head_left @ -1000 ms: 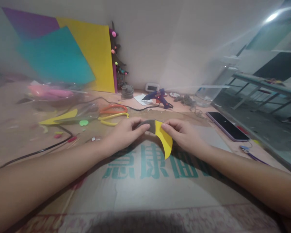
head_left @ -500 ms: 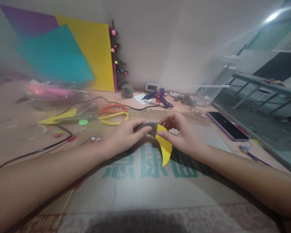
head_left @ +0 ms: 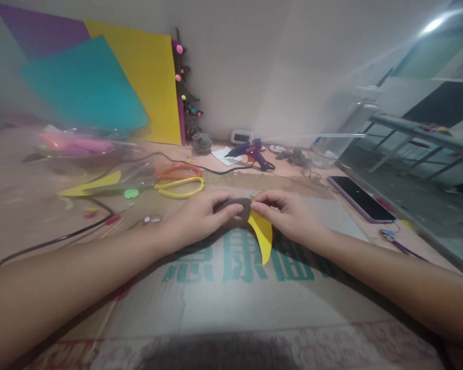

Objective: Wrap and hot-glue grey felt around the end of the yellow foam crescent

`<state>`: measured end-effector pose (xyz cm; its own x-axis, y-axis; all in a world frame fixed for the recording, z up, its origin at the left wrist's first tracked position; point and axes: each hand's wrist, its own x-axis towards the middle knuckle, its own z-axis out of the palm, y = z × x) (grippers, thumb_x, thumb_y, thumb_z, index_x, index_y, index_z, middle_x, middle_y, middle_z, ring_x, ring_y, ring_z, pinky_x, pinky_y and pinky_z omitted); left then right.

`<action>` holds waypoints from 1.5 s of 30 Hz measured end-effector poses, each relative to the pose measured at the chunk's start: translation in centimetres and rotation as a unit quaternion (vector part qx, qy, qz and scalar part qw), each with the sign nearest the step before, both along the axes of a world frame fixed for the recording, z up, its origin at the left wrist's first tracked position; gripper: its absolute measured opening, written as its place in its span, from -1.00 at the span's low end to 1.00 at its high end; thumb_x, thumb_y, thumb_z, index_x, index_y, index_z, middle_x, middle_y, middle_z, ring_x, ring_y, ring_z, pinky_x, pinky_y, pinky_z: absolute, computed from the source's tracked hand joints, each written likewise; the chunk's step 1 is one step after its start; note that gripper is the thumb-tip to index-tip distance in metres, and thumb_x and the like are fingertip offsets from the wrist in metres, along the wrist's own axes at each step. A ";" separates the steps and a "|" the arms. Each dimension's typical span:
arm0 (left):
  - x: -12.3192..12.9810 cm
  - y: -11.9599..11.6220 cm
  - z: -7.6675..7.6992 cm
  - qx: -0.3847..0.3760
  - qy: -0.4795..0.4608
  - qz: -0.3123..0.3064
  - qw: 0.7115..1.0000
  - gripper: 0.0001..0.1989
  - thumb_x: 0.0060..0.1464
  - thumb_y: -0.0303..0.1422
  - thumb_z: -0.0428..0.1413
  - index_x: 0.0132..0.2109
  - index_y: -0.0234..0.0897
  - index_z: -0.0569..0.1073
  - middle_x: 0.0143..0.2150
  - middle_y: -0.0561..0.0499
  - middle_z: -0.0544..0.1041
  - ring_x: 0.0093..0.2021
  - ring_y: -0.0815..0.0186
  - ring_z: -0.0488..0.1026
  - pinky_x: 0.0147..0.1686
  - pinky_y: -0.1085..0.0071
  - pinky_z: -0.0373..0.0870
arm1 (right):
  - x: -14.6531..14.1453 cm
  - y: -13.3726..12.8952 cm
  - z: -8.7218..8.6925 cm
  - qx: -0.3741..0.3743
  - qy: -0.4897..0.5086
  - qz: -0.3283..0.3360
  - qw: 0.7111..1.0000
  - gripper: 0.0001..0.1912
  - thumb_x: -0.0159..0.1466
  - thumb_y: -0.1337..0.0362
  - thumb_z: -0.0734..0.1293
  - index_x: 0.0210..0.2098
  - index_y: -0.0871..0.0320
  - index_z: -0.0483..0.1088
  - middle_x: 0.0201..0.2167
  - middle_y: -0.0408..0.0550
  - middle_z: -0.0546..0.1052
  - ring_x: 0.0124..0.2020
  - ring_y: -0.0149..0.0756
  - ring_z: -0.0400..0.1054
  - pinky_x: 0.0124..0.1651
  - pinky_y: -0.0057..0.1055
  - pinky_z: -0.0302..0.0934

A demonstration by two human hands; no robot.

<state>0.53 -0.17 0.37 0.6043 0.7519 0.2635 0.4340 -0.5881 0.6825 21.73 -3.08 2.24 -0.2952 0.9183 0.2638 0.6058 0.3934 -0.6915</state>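
Observation:
Just above the printed cardboard, both hands meet near the middle of the view. My left hand point(head_left: 212, 213) grips a dark grey curved piece point(head_left: 244, 206) between thumb and fingers. A yellow crescent-shaped piece point(head_left: 263, 237) joins the grey one at its top and hangs with its tip pointing down. My right hand point(head_left: 280, 209) pinches the top of the yellow piece where it meets the grey. The far end of the grey piece is hidden by my left hand.
Orange-and-yellow-handled scissors point(head_left: 179, 187) lie at left of centre. Behind the hands rests a purple glue gun point(head_left: 250, 150) with its cord. A phone point(head_left: 360, 198) lies right, a clear bottle point(head_left: 335, 136) behind it. Coloured sheets point(head_left: 88, 87) lean at back left.
My right thumb and fingers have closed together at the top of the yellow piece. That piece has swung slightly, its tip moving a little right. My left hand keeps its grip.

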 end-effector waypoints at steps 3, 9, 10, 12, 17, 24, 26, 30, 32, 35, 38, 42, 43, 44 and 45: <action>0.0 0.1 -0.1 -0.004 -0.006 -0.004 1.000 -0.66 0.26 -0.15 -0.04 -0.33 -0.30 0.43 -0.49 0.10 0.39 -0.48 0.41 0.29 -0.49 0.48 0.12 | 0.1 0.0 0.0 0.006 -0.004 0.003 1.000 -0.79 0.28 0.19 0.29 -0.37 0.16 0.49 -0.42 -0.11 0.57 -0.39 -0.36 0.40 -0.35 -0.45 0.22; 0.0 0.1 0.0 -0.030 -0.018 -0.001 0.999 -0.65 0.26 -0.14 -0.03 -0.35 -0.30 0.41 -0.52 0.12 0.36 -0.50 0.42 0.28 -0.51 0.48 0.11 | 0.9 0.3 -0.4 0.044 -0.028 0.001 0.999 -0.67 0.37 0.13 0.19 -0.43 0.17 0.40 -0.53 -0.14 0.44 -0.48 -0.40 0.30 -0.44 -0.45 0.14; 0.0 0.1 0.0 -0.033 -0.019 -0.002 0.999 -0.65 0.25 -0.14 -0.03 -0.35 -0.30 0.41 -0.52 0.12 0.36 -0.50 0.42 0.27 -0.51 0.49 0.11 | 1.0 0.4 -0.5 0.051 -0.012 -0.011 0.999 -0.70 0.37 0.14 0.21 -0.41 0.16 0.38 -0.52 -0.15 0.43 -0.48 -0.40 0.29 -0.44 -0.45 0.14; 0.0 0.1 0.0 -0.041 -0.021 -0.004 0.999 -0.65 0.25 -0.13 -0.03 -0.35 -0.30 0.41 -0.53 0.12 0.36 -0.51 0.42 0.27 -0.52 0.49 0.11 | 1.1 0.6 -0.6 0.059 0.046 -0.021 0.997 -0.83 0.32 0.17 0.28 -0.30 0.15 0.37 -0.39 -0.12 0.47 -0.42 -0.39 0.33 -0.39 -0.44 0.21; 0.1 0.2 0.0 -0.069 -0.036 -0.013 0.997 -0.66 0.24 -0.14 -0.01 -0.34 -0.30 0.42 -0.55 0.13 0.35 -0.53 0.43 0.26 -0.54 0.50 0.10 | 0.8 0.7 -0.6 -0.005 0.131 0.043 0.990 -0.74 0.29 0.26 0.31 -0.02 0.08 0.39 0.02 0.00 0.49 -0.22 -0.33 0.44 -0.24 -0.37 0.35; 0.1 0.3 0.0 -0.131 -0.038 -0.029 0.990 -0.66 0.21 -0.11 0.00 -0.33 -0.31 0.43 -0.58 0.15 0.33 -0.57 0.45 0.24 -0.57 0.51 0.11 | 0.9 0.8 -0.6 -0.081 0.098 0.021 0.992 -0.80 0.25 0.17 0.34 -0.22 0.14 0.51 -0.32 -0.08 0.59 -0.35 -0.35 0.43 -0.31 -0.40 0.33; 0.1 0.3 0.0 -0.131 -0.035 -0.030 0.990 -0.65 0.21 -0.10 0.00 -0.34 -0.30 0.42 -0.57 0.15 0.33 -0.57 0.45 0.23 -0.58 0.51 0.09 | 0.9 0.9 -0.5 -0.075 0.086 0.009 0.993 -0.80 0.24 0.16 0.35 -0.28 0.16 0.51 -0.39 -0.09 0.57 -0.41 -0.37 0.40 -0.36 -0.43 0.30; 0.1 0.2 0.2 -0.117 -0.022 -0.042 0.992 -0.65 0.21 -0.12 -0.01 -0.38 -0.29 0.38 -0.58 0.14 0.32 -0.57 0.45 0.22 -0.57 0.50 0.09 | 0.7 0.7 -0.4 -0.055 0.075 -0.004 0.996 -0.81 0.24 0.17 0.35 -0.31 0.17 0.48 -0.42 -0.12 0.54 -0.44 -0.41 0.36 -0.40 -0.46 0.26; 0.1 0.2 0.2 -0.117 -0.014 -0.050 0.992 -0.63 0.22 -0.10 -0.02 -0.41 -0.29 0.35 -0.59 0.14 0.32 -0.57 0.45 0.23 -0.56 0.50 0.09 | 0.5 0.6 -0.4 -0.048 0.072 -0.007 0.996 -0.82 0.25 0.18 0.34 -0.31 0.18 0.47 -0.42 -0.13 0.54 -0.43 -0.41 0.36 -0.39 -0.48 0.26; 0.0 0.3 0.1 -0.120 -0.009 -0.060 0.991 -0.61 0.22 -0.09 -0.02 -0.43 -0.28 0.32 -0.58 0.13 0.33 -0.57 0.45 0.24 -0.56 0.50 0.11 | 0.3 0.5 -0.5 -0.043 0.067 -0.008 0.997 -0.83 0.26 0.19 0.32 -0.31 0.18 0.46 -0.42 -0.13 0.53 -0.43 -0.42 0.36 -0.40 -0.49 0.24; -0.1 0.3 0.1 -0.123 -0.010 -0.071 0.990 -0.62 0.22 -0.10 -0.02 -0.43 -0.28 0.34 -0.57 0.13 0.34 -0.56 0.44 0.26 -0.55 0.50 0.14 | 0.2 0.6 -0.5 -0.024 0.059 -0.009 0.998 -0.84 0.26 0.21 0.32 -0.32 0.18 0.46 -0.43 -0.13 0.53 -0.43 -0.42 0.36 -0.40 -0.48 0.23; 0.0 0.2 0.3 -0.133 -0.013 -0.075 0.988 -0.63 0.23 -0.12 -0.01 -0.42 -0.28 0.34 -0.55 0.12 0.37 -0.56 0.45 0.27 -0.56 0.51 0.16 | 0.1 0.5 -0.4 -0.004 0.054 -0.007 0.998 -0.86 0.27 0.23 0.32 -0.33 0.17 0.46 -0.42 -0.13 0.54 -0.42 -0.40 0.37 -0.40 -0.46 0.22; 0.0 0.2 0.4 -0.135 -0.014 -0.075 0.988 -0.64 0.22 -0.12 -0.01 -0.43 -0.28 0.34 -0.55 0.12 0.38 -0.55 0.45 0.27 -0.55 0.51 0.16 | 0.1 0.5 -0.4 -0.002 0.054 -0.007 0.999 -0.86 0.27 0.23 0.32 -0.34 0.17 0.46 -0.43 -0.13 0.54 -0.42 -0.40 0.37 -0.40 -0.46 0.22; 0.0 0.2 0.4 -0.136 -0.014 -0.076 0.988 -0.64 0.22 -0.12 -0.01 -0.43 -0.28 0.34 -0.55 0.11 0.39 -0.55 0.45 0.28 -0.55 0.51 0.17 | 0.1 0.5 -0.4 0.001 0.055 -0.007 0.998 -0.86 0.27 0.23 0.32 -0.34 0.16 0.46 -0.43 -0.13 0.54 -0.42 -0.40 0.37 -0.41 -0.46 0.22; 0.0 0.2 0.5 -0.137 -0.014 -0.077 0.987 -0.63 0.22 -0.12 0.00 -0.43 -0.29 0.34 -0.55 0.11 0.39 -0.55 0.45 0.28 -0.55 0.51 0.17 | 0.1 0.5 -0.4 0.003 0.056 -0.009 0.998 -0.85 0.27 0.22 0.32 -0.34 0.16 0.45 -0.43 -0.13 0.53 -0.42 -0.40 0.37 -0.41 -0.46 0.21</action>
<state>0.56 0.01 0.82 0.7122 0.6973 0.0811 0.3320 -0.4363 0.8363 21.84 -2.63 1.86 -0.2473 0.9215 0.2996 0.5310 0.3875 -0.7536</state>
